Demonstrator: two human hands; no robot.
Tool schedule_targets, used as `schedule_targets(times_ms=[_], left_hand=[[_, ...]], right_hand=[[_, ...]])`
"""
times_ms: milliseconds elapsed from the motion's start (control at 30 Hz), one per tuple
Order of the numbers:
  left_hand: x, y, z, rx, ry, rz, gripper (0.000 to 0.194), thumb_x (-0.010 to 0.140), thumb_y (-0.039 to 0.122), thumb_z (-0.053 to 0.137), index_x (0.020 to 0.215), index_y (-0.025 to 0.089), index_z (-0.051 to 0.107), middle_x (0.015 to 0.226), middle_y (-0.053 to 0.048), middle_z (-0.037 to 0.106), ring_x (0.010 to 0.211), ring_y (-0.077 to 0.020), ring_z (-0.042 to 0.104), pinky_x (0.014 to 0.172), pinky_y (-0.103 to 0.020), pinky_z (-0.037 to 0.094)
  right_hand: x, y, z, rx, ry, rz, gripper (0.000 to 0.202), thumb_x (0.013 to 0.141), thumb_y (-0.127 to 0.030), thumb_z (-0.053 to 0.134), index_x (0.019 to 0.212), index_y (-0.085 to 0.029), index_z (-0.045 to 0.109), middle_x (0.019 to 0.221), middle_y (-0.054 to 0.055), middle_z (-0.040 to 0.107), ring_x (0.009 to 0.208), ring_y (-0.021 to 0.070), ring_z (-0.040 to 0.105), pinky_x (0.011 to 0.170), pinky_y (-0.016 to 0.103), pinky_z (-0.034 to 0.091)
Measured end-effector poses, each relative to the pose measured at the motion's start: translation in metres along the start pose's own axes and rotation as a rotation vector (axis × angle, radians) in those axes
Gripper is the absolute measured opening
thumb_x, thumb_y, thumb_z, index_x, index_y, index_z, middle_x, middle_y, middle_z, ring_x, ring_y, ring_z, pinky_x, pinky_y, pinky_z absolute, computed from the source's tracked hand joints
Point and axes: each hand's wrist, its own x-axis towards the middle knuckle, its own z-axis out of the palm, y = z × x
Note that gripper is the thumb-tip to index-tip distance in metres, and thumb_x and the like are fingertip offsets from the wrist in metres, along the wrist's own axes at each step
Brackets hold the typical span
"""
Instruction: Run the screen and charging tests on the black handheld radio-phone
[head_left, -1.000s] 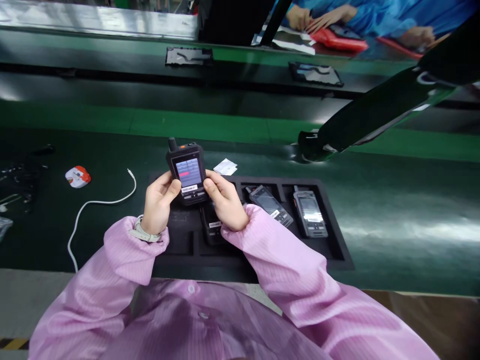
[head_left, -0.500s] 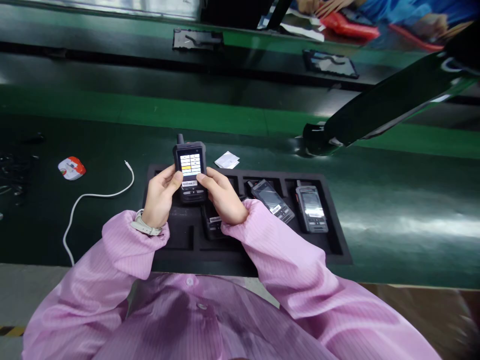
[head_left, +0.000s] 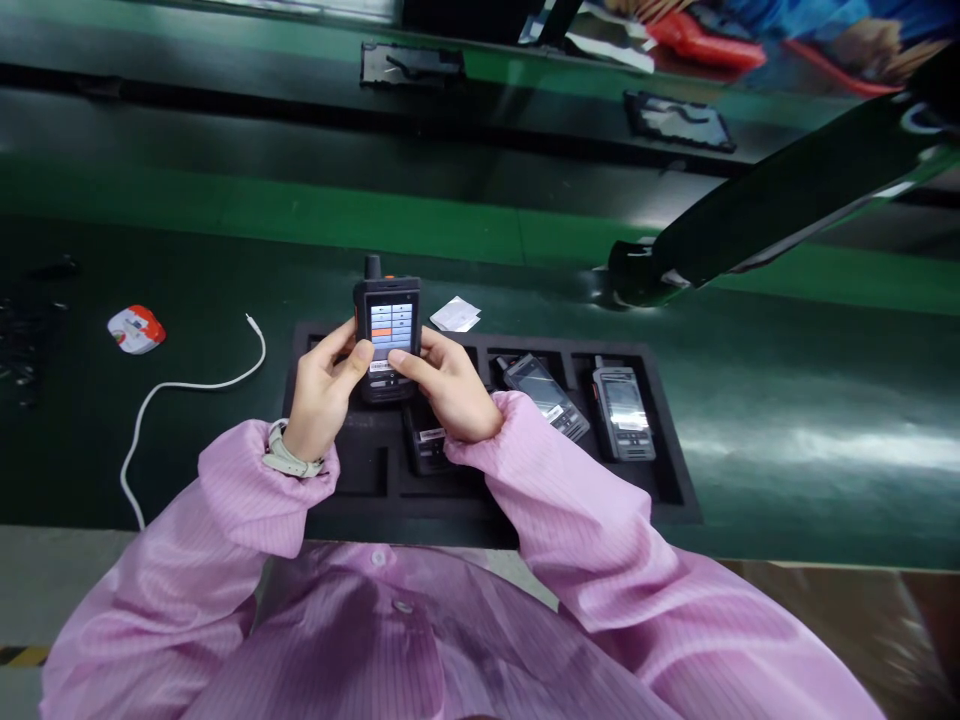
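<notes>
Hovering above the black tray's (head_left: pixel 679 480) edge, handheld device (head_left: pixel 388 340).

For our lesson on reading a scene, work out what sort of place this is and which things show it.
Probably an electronics assembly or testing workshop: a black compartmented tray holds several handheld devices, flat device-like parts lie beyond on a dark strip, and the person wears a pink work smock.

The pink coat (head_left: pixel 345 640) has thin stripes and puffy sleeves (head_left: pixel 585 510). Two buttons (head_left: pixel 378 558) show at seven o'clock. A pale strap (head_left: pixel 289 459) hugs the left wrist (head_left: pixel 301 442) at eight.
</notes>
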Motion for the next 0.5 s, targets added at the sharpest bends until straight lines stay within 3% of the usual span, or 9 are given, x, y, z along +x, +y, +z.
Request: schedule_targets(times_ms=[100,200,333,500], left_hand=[[0.000,0.002,-0.004,0.056,-0.028,0.069,0.050,0.086,0.056,0.073,0.124,0.024,0.076,0.118,-0.010,0.067,0.119,-0.0250,0.063,0.106,-0.038,0.052],[-0.003,0.006,-0.001,-0.185,-0.172,0.024,0.049,0.091,0.058,0.064,0.128,0.028,0.074,0.125,-0.010,0.067,0.123,-0.0272,0.062,0.107,-0.042,0.052],[-0.009,0.008,0.008,-0.462,-0.277,-0.085,0.048,0.090,0.058,0.065,0.128,0.029,0.071,0.128,-0.008,0.070,0.127,-0.0303,0.063,0.107,-0.045,0.054],[-0.014,0.000,0.009,-0.473,-0.397,-0.200,0.061,0.087,0.070,0.059,0.125,0.024,0.070,0.099,-0.009,0.077,0.079,-0.0262,0.074,0.069,-0.040,0.062]], right_hand=[[0.001,-0.006,-0.004,0.071,-0.047,0.030,0.037,0.071,-0.043,0.085,0.094,-0.020,0.068,0.100,0.003,0.078,0.100,0.0232,0.074,0.098,0.041,0.058],[0.001,-0.010,-0.010,0.122,-0.099,0.084,0.040,0.067,-0.051,0.084,0.087,-0.020,0.066,0.092,0.006,0.077,0.097,0.0268,0.074,0.087,0.042,0.062],[-0.002,-0.005,-0.009,0.152,-0.189,0.144,0.044,0.061,-0.055,0.085,0.074,-0.021,0.061,0.081,0.007,0.075,0.088,0.0281,0.074,0.078,0.043,0.063],[-0.007,0.005,-0.001,0.106,-0.292,0.195,0.042,0.066,-0.056,0.080,0.080,-0.019,0.063,0.082,0.008,0.072,0.093,0.0290,0.073,0.079,0.042,0.063]])
